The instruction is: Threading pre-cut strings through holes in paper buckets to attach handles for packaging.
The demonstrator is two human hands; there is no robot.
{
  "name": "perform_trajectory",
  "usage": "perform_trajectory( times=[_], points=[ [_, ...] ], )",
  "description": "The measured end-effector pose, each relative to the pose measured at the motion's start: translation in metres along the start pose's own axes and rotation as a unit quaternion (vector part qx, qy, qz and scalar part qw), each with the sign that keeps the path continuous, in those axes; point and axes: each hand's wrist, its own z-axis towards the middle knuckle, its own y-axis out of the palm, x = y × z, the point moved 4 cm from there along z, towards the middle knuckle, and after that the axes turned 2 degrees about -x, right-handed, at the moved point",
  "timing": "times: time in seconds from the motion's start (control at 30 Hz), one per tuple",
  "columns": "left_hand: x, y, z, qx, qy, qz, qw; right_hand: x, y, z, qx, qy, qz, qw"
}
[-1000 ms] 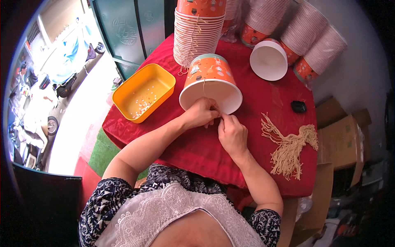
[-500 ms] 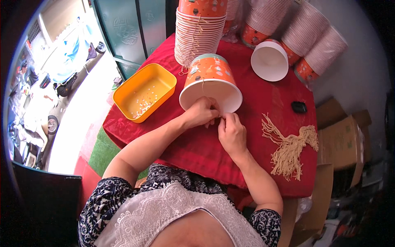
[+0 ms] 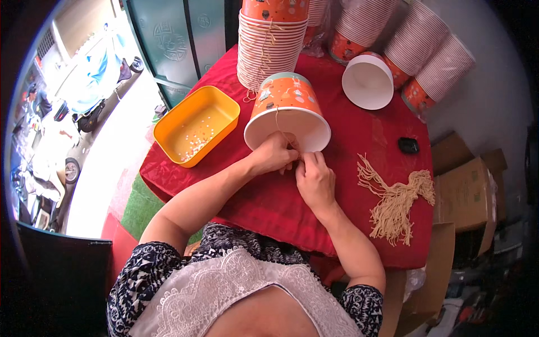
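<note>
An orange printed paper tub (image 3: pixel 291 94) lies tilted on its side, its white mouth toward me. From its rim a thin beige string (image 3: pixel 277 119) runs down to my fingers. My left hand (image 3: pixel 274 153) is closed in a pinch on the string in front of the tub's mouth. Fingertips nearly meeting it, my right hand (image 3: pixel 316 178) is also closed on the string end; the fingers hide most of what they grip. To the left stands a yellow plastic box (image 3: pixel 227 121) with small white and reddish beads (image 3: pixel 196 145) on its bottom.
A bundle of beige strings (image 3: pixel 393 205) lies at the right of the red-covered table (image 3: pixel 269 216), below a small black case (image 3: pixel 408 146). Tall stacks of paper tubs (image 3: pixel 270 53) stand at the back, with a single tub (image 3: pixel 368 84) lying before them. Cardboard boxes (image 3: pixel 466 194) are beside the table.
My hands have barely moved. The string between the tub's rim and my left hand now shows more plainly as a hanging line.
</note>
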Motion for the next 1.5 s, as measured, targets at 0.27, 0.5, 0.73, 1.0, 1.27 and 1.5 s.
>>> perform_trajectory(
  times=[0.27,0.5,0.73,1.0,1.27,1.5],
  points=[
    [0.001,0.001,0.000,-0.002,0.009,-0.001,1.000,-0.004,0.001,0.002,0.023,-0.059,0.049,0.997],
    [0.000,0.001,0.000,-0.005,0.026,0.013,1.000,0.005,0.010,0.000,0.038,-0.022,0.073,0.996],
    [0.002,0.000,-0.001,0.006,0.006,0.020,1.000,0.012,0.009,0.001,0.003,0.100,0.217,0.971],
    [0.006,0.000,-0.004,0.009,-0.010,0.012,1.000,0.017,0.004,0.002,-0.049,0.142,0.262,0.953],
    [0.003,0.000,-0.001,0.020,-0.005,0.001,1.000,0.009,-0.003,0.000,0.032,-0.029,0.103,0.994],
    [0.009,0.000,-0.004,0.026,-0.008,-0.016,0.999,0.005,-0.007,0.000,0.029,-0.049,0.040,0.998]
  ],
)
